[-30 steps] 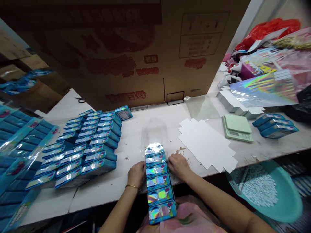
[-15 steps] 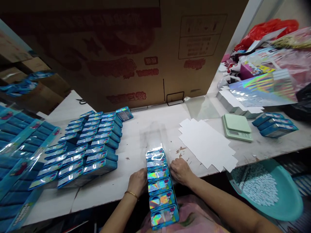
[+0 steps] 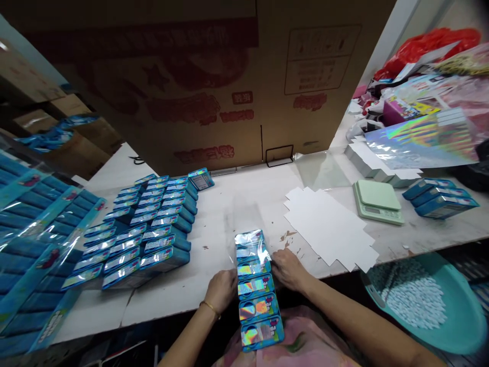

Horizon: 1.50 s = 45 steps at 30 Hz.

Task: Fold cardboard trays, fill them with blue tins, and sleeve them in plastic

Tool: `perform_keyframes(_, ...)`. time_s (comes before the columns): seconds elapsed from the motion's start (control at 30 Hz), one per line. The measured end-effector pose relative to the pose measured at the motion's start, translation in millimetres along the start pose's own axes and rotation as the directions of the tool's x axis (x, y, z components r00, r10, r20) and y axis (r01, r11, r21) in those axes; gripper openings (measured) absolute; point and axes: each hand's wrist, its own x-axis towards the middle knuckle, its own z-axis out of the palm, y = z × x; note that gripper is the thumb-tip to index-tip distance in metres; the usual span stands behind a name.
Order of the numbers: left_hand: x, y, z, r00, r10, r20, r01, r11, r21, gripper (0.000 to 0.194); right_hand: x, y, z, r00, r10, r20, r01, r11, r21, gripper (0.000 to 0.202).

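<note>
A row of several blue boxes with shiny silvery fronts (image 3: 256, 308) runs from my lap up over the table edge. A clear plastic bag (image 3: 244, 216) lies flat past its far end and appears to wrap around the upper boxes. Closed at the left side of the row, my left hand (image 3: 222, 291) wears a bangle on its wrist. On the other side, my right hand (image 3: 287, 267) is closed with curled fingers by the bag's edge. Both hands seem to grip the clear bag, though their fingertips are partly hidden.
Rows of blue boxes (image 3: 156, 224) stand left, beside plastic-wrapped packs (image 3: 42, 244). A large carton (image 3: 214, 102) rises behind. To the right are white card sheets (image 3: 328, 227), a green scale (image 3: 378, 201), three blue boxes (image 3: 441, 199) and a teal basin (image 3: 462, 321) of small pale pieces.
The row of boxes has slid slightly away from my body, along the bag. Both hands stay closed at its sides. The whole view has shifted a little.
</note>
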Motion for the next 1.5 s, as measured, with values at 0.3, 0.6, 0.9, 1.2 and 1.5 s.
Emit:
perform_keyframes(0.3, -73, 3, 51.1, 0.964, 0.070, 0.256, -0.088, 0.994, 0.060, 0.031, -74, -14, 32, 0.981, -0.152, 0.124, 0.144, 0.987, 0.068, 0.015)
perform_keyframes(0.6, -87, -3, 58.5, 0.991, 0.122, -0.055, -0.126, 0.989, -0.082, 0.029, -65, -21, 20, 0.943, -0.292, 0.161, 0.256, 0.943, 0.212, 0.015)
perform_keyframes(0.9, -63, -84, 16.7, 0.808, -0.377, -0.452, 0.342, 0.926, -0.160, 0.025, 13, -128, 24, 0.964, -0.260, 0.062, 0.232, 0.930, 0.285, 0.022)
perform_keyframes(1.2, -85, -102, 30.6, 0.634, -0.548, -0.546, 0.336, 0.831, -0.443, 0.031, 25, -97, -14, 0.956, -0.176, -0.235, 0.285, 0.745, 0.604, 0.026)
perform_keyframes(1.5, -90, -74, 45.0, 0.749, -0.450, -0.487, 0.321, 0.889, -0.327, 0.026, 110, -9, -73, 0.973, 0.232, -0.015, -0.152, 0.685, 0.712, 0.039)
